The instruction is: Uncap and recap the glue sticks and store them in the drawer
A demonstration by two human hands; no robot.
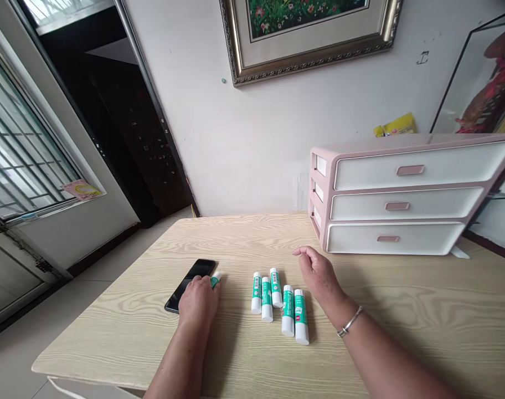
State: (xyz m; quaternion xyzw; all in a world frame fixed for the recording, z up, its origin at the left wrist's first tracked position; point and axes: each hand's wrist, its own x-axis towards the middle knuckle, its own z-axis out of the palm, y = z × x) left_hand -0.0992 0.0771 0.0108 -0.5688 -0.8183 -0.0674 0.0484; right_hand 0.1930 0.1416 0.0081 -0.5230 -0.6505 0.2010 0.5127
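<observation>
My left hand (199,299) is closed around a green and white glue stick (215,279), whose end shows beyond the fingers. Beneath and beside that hand lies a black phone (186,282). Several more green and white glue sticks (266,299) lie side by side near the middle of the table, the right pair (301,317) a little closer to me. My right hand (317,271) hovers or rests to their right, its fingers curled with one finger partly extended to the left; nothing shows in it. A bracelet is on that wrist.
A pink and white drawer unit (397,205) stands at the back right of the wooden table (123,332). A yellow packet (397,126) lies on top of it. Behind is a wall with a framed picture (319,60). The table's left edge borders the tiled floor.
</observation>
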